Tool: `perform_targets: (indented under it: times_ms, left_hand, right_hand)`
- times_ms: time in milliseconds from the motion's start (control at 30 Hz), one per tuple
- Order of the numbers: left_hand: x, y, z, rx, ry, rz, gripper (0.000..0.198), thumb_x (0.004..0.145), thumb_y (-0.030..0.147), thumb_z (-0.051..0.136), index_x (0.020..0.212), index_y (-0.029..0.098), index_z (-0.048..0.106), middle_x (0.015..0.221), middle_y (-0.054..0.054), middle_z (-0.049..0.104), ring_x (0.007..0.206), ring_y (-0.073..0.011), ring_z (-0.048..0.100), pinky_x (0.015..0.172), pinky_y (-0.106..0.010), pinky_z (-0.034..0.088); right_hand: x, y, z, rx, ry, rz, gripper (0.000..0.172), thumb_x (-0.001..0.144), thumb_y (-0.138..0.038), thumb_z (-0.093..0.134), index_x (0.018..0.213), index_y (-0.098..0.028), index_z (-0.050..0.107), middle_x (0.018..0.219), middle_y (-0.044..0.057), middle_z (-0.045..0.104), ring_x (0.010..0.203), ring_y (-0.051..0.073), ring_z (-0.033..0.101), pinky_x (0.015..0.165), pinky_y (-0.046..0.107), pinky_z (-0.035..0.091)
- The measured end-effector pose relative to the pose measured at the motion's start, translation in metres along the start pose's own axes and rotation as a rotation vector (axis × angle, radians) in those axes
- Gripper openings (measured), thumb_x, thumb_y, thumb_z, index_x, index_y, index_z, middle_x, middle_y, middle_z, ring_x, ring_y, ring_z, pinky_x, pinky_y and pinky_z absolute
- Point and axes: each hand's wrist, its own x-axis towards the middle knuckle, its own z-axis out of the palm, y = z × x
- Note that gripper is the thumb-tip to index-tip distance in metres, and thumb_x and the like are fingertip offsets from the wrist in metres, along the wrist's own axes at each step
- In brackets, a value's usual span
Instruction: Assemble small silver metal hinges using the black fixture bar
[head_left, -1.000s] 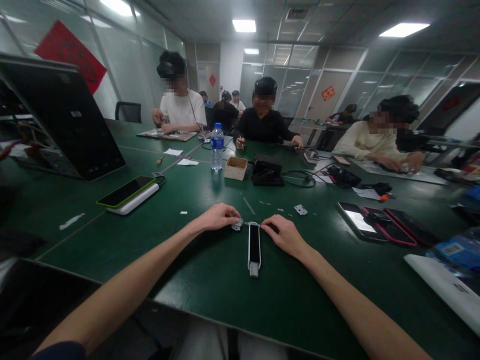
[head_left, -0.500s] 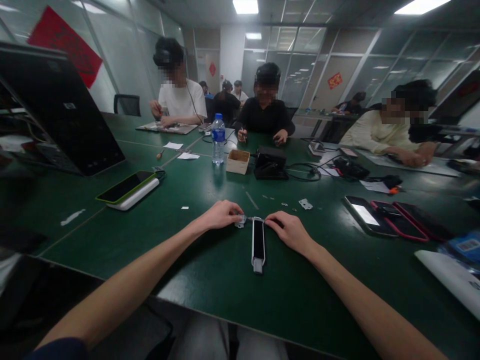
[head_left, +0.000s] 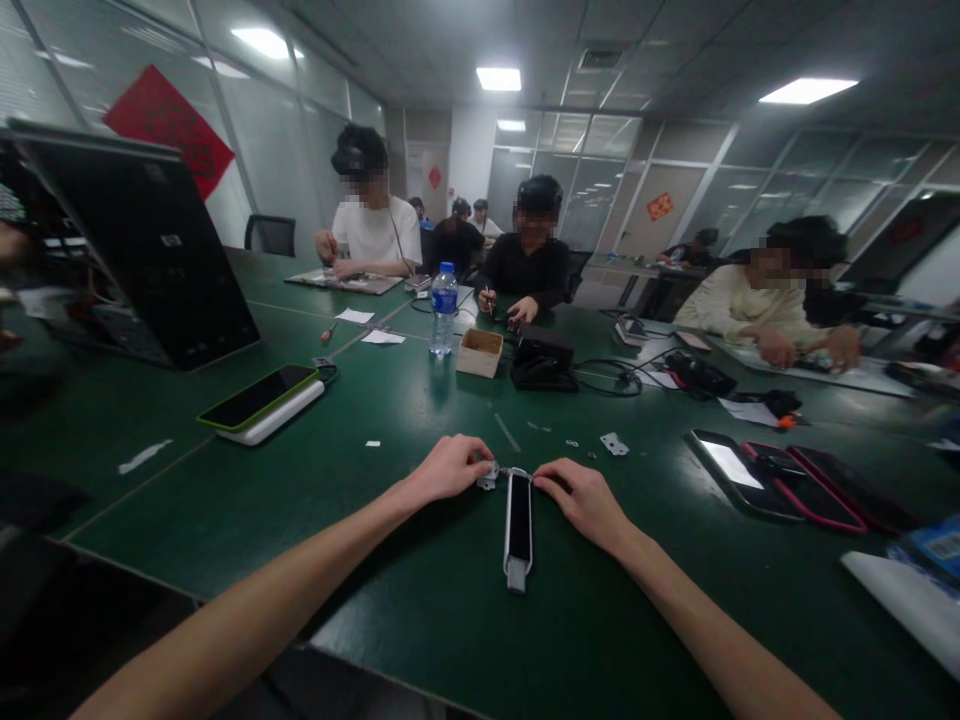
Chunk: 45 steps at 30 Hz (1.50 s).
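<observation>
slim device (head_left: 518, 525): lay flat on the green table (head_left: 375, 610) between the hands; seemed light, stiff, perhaps slick, best held by its long sides
small metal plate (head_left: 487, 480): looked thin, rigid
left hand (head_left: 452, 466): thumb and fingers pinched the plate
right hand (head_left: 579, 494): fingertips close together at the device's far right corner; grip unclear

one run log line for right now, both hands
left hand: fingertips at small grey plate | right hand: fingertips by far end of black-and-white stick | contact: unclear
</observation>
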Motion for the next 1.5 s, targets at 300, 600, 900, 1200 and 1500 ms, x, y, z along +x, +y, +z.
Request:
perform_targets:
  times_ms: [300,600,900,1200,1500]
  left_hand:
    - [-0.001,0.009,0.007,0.050,0.044,0.025,0.021,0.084,0.021,0.053,0.097,0.018,0.068,0.080,-0.002,0.072,0.075,-0.0164,0.066,0.065,-0.022,0.045]
    - [-0.002,0.005,0.015,0.146,0.088,0.045,0.018,0.086,0.022,0.047,0.098,0.018,0.060,0.078,-0.002,0.068,0.072,-0.0185,0.064,0.061,-0.024,0.042]
    - [-0.007,-0.001,0.015,0.251,0.149,0.144,0.012,0.085,0.023,0.045,0.093,0.018,0.053,0.093,-0.007,0.060,0.087,-0.0210,0.056,0.077,-0.031,0.043]
    - [-0.011,0.004,0.010,0.234,0.107,0.238,0.014,0.083,0.023,0.047,0.089,0.018,0.059,0.095,-0.006,0.058,0.088,-0.0208,0.054,0.080,-0.033,0.043]
    - [-0.010,0.002,0.013,0.252,0.125,0.269,0.014,0.085,0.023,0.045,0.089,0.017,0.057,0.092,-0.005,0.059,0.085,-0.0193,0.055,0.078,-0.031,0.043]
  right_hand:
    - [0.000,0.007,0.005,0.001,0.034,-0.008,0.015,0.088,-0.026,0.051,0.089,-0.019,0.065,0.087,0.004,0.065,0.080,0.017,0.061,0.073,0.030,0.049]
    - [0.003,-0.001,0.005,-0.025,0.075,-0.012,0.012,0.086,-0.025,0.053,0.086,-0.018,0.064,0.081,0.004,0.064,0.071,0.015,0.058,0.067,0.027,0.048]
    - [0.006,0.003,-0.012,-0.188,0.110,-0.016,0.020,0.087,-0.033,0.051,0.090,-0.017,0.062,0.085,0.006,0.063,0.079,0.017,0.056,0.073,0.030,0.046]
    - [-0.008,0.084,-0.047,-0.544,0.382,0.552,0.044,0.089,-0.048,0.040,0.106,-0.014,0.062,0.098,0.017,0.058,0.094,0.028,0.056,0.074,0.040,0.044]
    - [-0.005,0.099,-0.045,-0.409,0.370,0.537,0.027,0.083,-0.038,0.051,0.090,-0.014,0.062,0.086,0.011,0.064,0.080,0.022,0.062,0.065,0.030,0.046]
